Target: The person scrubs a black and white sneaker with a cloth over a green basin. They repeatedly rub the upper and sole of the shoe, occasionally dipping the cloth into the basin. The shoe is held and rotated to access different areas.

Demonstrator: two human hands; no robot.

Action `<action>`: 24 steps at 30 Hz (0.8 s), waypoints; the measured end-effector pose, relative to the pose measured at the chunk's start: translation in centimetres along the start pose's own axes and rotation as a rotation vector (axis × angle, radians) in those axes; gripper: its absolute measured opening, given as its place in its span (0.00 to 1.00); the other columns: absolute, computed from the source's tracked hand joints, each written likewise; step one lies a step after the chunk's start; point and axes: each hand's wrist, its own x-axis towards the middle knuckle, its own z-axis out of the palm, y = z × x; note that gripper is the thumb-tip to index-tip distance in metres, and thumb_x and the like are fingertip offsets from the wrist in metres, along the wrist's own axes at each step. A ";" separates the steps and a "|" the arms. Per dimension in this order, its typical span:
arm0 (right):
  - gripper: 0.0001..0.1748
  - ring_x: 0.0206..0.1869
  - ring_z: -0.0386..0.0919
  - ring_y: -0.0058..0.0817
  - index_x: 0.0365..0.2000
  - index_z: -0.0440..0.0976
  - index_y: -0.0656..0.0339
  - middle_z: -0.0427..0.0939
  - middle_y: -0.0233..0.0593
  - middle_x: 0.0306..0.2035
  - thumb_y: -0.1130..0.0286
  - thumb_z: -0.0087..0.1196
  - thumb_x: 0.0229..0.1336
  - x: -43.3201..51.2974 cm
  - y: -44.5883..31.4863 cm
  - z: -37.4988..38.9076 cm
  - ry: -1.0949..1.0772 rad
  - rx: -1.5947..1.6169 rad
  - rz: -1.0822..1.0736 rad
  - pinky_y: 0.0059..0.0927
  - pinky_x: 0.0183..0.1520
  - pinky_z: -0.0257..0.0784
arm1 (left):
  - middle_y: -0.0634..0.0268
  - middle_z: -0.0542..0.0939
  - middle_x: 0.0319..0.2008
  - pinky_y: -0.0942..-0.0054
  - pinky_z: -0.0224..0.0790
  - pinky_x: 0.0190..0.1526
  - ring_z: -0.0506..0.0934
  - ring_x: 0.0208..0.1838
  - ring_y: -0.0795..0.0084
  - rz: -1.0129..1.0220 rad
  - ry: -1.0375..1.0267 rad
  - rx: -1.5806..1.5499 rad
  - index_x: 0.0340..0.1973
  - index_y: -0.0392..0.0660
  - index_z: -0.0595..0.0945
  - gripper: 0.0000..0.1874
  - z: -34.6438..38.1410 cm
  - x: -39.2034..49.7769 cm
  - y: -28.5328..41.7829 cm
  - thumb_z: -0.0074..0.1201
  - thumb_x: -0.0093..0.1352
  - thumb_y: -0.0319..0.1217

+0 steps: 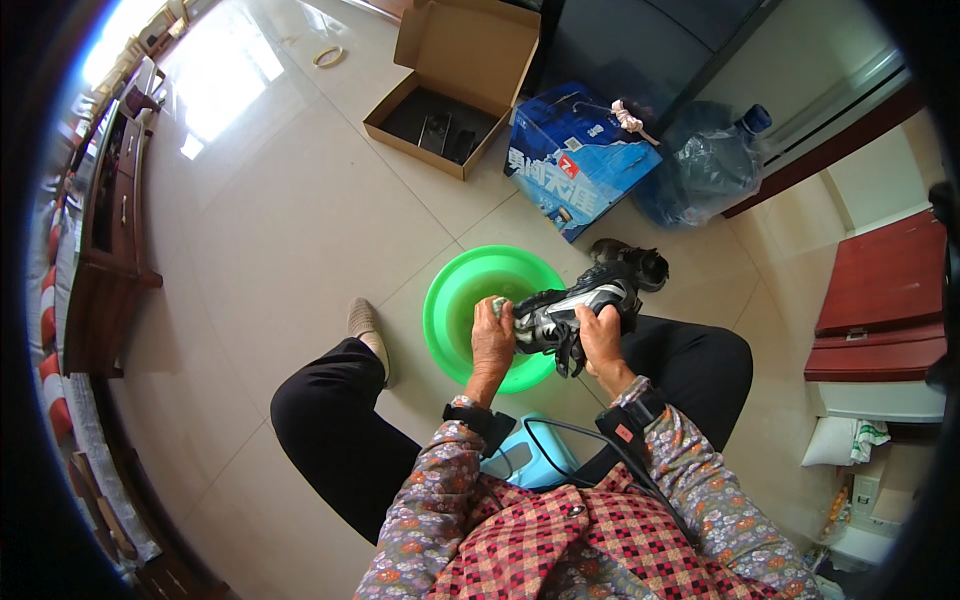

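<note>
A black shoe (564,306) with white-grey parts and dangling laces is held over the right side of a green plastic basin (437,315). My right hand (604,341) grips the shoe near its ankle opening, thumb on top. My left hand (493,341) is closed on a small pale cloth-like thing (499,306) at the shoe's other end; what it is cannot be told for sure. Murky water (476,296) lies in the basin. Just beyond the held shoe, another dark shoe (651,268) rests on the tiled floor.
An open cardboard box (420,161) with dark items, a blue printed carton (577,169) and a large clear water bottle (712,169) stand beyond the basin. A light blue plastic stool (536,454) is close to my body. A roll of tape (328,57) lies farther off; a wooden cabinet (112,300) is at left.
</note>
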 end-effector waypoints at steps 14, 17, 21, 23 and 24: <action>0.13 0.24 0.62 0.16 0.18 0.66 0.65 0.67 0.25 0.21 0.71 0.54 0.53 0.7 0.4 0.6 -0.018 0.104 0.038 0.28 0.26 0.61 | 0.46 0.79 0.31 0.52 0.69 0.36 0.77 0.34 0.42 -0.234 -0.082 0.012 0.40 0.37 0.74 0.15 -0.4 0.4 -0.3 0.46 0.74 0.38; 0.11 0.25 0.64 0.16 0.19 0.68 0.64 0.69 0.25 0.22 0.71 0.55 0.53 1.1 1.2 0.2 -0.026 0.147 0.076 0.27 0.27 0.63 | 0.47 0.80 0.29 0.52 0.69 0.34 0.77 0.32 0.43 -0.511 -0.137 -0.021 0.41 0.37 0.74 0.15 -1.1 0.9 -1.5 0.47 0.73 0.39; 0.11 0.25 0.65 0.15 0.19 0.68 0.64 0.69 0.25 0.22 0.71 0.55 0.53 1.4 1.7 0.1 0.008 0.005 0.098 0.27 0.28 0.64 | 0.46 0.79 0.31 0.53 0.70 0.36 0.77 0.33 0.43 -0.486 -0.091 -0.155 0.43 0.37 0.74 0.15 -1.0 1.2 -1.2 0.47 0.73 0.39; 0.11 0.26 0.66 0.16 0.19 0.69 0.65 0.69 0.25 0.22 0.71 0.55 0.53 1.3 1.7 0.3 -0.019 0.064 0.079 0.27 0.28 0.64 | 0.46 0.78 0.33 0.53 0.70 0.37 0.77 0.35 0.43 -0.227 -0.103 -0.120 0.43 0.37 0.74 0.15 -0.1 0.6 -0.3 0.47 0.73 0.38; 0.11 0.26 0.66 0.16 0.19 0.69 0.65 0.69 0.25 0.22 0.71 0.55 0.53 1.2 1.7 0.4 -0.036 0.121 0.082 0.27 0.28 0.64 | 0.48 0.78 0.29 0.55 0.70 0.35 0.76 0.31 0.44 0.053 0.001 0.093 0.43 0.37 0.74 0.14 0.3 0.4 -0.1 0.47 0.73 0.37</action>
